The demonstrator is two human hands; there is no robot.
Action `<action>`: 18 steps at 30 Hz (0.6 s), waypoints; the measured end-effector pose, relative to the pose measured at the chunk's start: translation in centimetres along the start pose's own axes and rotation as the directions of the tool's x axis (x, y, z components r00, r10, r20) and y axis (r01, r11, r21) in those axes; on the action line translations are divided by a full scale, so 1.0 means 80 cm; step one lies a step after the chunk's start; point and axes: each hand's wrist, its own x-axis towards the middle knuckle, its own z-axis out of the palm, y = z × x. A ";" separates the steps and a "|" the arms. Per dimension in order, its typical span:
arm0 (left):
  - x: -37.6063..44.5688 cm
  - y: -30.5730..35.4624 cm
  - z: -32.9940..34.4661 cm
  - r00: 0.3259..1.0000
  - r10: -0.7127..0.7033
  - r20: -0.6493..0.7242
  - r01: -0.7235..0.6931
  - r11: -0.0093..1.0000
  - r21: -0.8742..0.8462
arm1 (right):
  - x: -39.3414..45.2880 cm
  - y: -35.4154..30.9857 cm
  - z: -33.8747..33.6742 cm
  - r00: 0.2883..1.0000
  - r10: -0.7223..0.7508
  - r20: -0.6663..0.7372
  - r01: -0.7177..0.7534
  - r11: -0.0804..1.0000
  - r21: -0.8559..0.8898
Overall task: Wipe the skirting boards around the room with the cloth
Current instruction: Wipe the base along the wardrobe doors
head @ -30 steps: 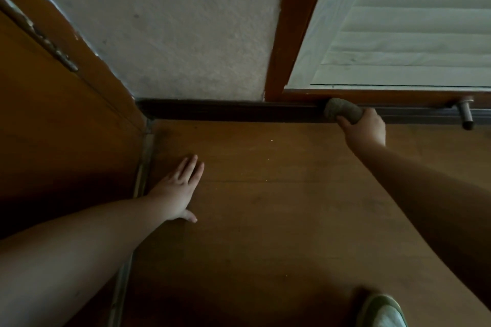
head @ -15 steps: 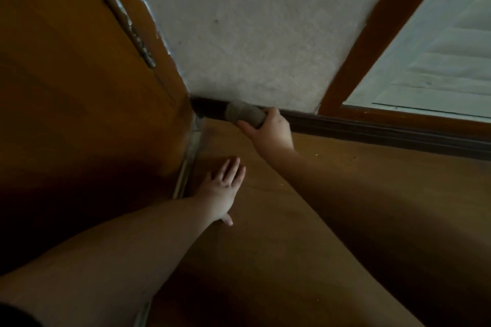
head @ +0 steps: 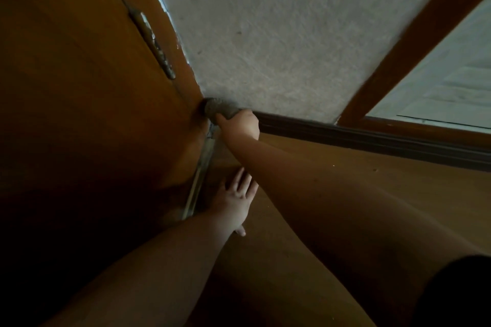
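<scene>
A dark brown skirting board [head: 372, 141] runs along the foot of the white wall, from the corner off to the right. My right hand [head: 240, 123] grips a bunched grey cloth [head: 219, 109] and holds it against the left end of the board, in the corner by the wooden door. My left hand [head: 235, 200] rests flat on the wooden floor below, fingers straight, partly covered by my right forearm.
A wooden door [head: 93, 87] with a metal hinge [head: 155, 45] fills the left side, with a metal strip [head: 199, 180] at its foot. A brown frame [head: 414, 42] and a white louvred panel [head: 457, 82] stand at the right. Wooden floor [head: 345, 175] stretches rightward.
My right hand has slid the cloth leftward along the skirting board, from under the louvred panel into the corner by the door. My left hand has stayed on the floor.
</scene>
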 end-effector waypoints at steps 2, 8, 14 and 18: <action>0.004 -0.002 0.007 0.999 -0.004 -0.042 0.002 0.999 -0.050 | -0.001 0.013 -0.018 0.999 -0.020 -0.031 0.019 0.999 -0.033; 0.009 -0.003 0.013 0.997 -0.013 -0.074 0.007 0.997 -0.081 | -0.004 0.090 -0.131 0.987 -0.032 -0.159 0.021 0.997 -0.073; 0.007 0.011 0.001 0.997 -0.045 -0.057 0.046 0.999 0.011 | -0.022 0.164 -0.269 0.951 0.022 -0.309 -0.057 0.993 -0.105; 0.007 0.003 -0.002 0.991 0.053 -0.124 -0.048 0.998 0.048 | -0.032 0.205 -0.345 0.916 0.073 -0.394 -0.140 0.979 -0.145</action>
